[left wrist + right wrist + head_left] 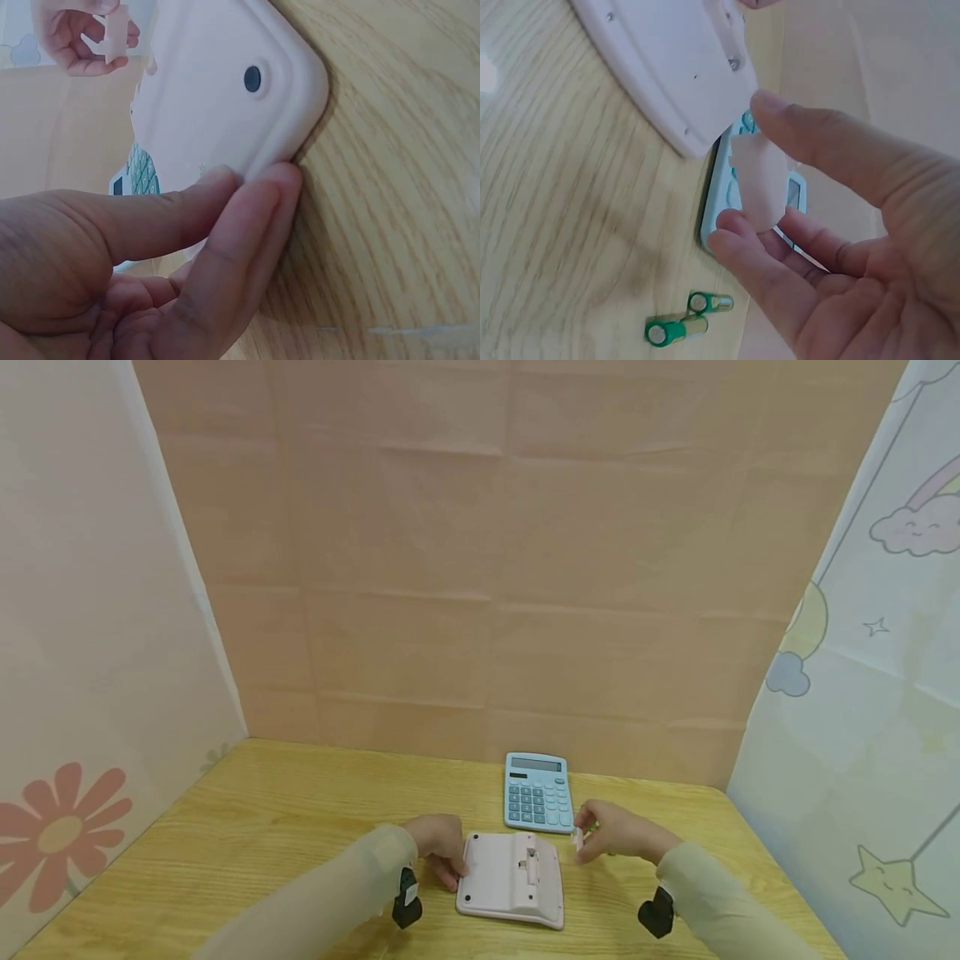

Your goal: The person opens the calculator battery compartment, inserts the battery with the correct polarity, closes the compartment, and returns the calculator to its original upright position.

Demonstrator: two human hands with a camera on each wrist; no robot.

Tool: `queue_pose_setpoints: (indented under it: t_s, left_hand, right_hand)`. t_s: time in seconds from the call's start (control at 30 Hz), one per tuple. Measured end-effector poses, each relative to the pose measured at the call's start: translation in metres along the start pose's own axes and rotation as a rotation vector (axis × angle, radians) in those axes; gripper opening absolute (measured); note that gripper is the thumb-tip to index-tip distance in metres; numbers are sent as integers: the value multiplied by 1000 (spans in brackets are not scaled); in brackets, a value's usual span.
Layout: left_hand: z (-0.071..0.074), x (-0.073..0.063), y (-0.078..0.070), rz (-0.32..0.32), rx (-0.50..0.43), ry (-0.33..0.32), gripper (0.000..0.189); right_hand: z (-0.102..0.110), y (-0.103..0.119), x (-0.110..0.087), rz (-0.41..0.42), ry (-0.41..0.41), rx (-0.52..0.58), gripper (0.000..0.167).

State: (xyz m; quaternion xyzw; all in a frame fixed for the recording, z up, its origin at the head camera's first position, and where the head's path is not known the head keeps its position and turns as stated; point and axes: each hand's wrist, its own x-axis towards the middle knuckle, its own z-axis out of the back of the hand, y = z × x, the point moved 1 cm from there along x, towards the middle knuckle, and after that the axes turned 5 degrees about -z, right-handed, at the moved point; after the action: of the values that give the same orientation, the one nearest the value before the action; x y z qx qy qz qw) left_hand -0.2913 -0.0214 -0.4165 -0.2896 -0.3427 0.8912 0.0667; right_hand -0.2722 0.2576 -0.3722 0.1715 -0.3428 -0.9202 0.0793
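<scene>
One calculator (pixel 537 797), one pink device (pixel 493 872), one cover (pixel 762 184), two batteries (pixel 678 331)

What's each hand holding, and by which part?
Right hand: the cover, pinched by its two ends. Left hand: the pink device, pinched at its left edge.

Long pale beige sleeves (pixel 330 887) with black wrist cameras (pixel 407 912)

Both hands (pixel 441 843) (pixel 619 832) pinch, the forearms (pixel 322 893) (pixel 723 893) slanting inward.
</scene>
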Motion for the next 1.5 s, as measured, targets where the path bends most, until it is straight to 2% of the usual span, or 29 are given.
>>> queue_pose_setpoints:
  t_s: [0.3, 0.5, 0.7, 1.07, 1.33, 1.5]
  left_hand:
    - [1, -1, -2, 20, 24, -3, 16]
    - [3, -3, -4, 31, 27, 17, 14]
    - [1, 0, -2, 5, 33, 6, 16]
    - [1, 4, 0, 5, 10, 12, 15]
    - [1, 4, 0, 7, 6, 12, 15]
    - [0, 5, 1, 6, 3, 10, 15]
  right_hand:
    - [1, -20, 2, 30, 44, -21, 46]
    - [-7, -25, 1, -22, 54, -62, 45]
    - [-15, -27, 3, -83, 43, -93, 45]
    - [-21, -27, 8, -83, 25, -126, 47]
    - [-22, -25, 7, -30, 25, -146, 48]
    - [-24, -24, 9, -43, 26, -161, 51]
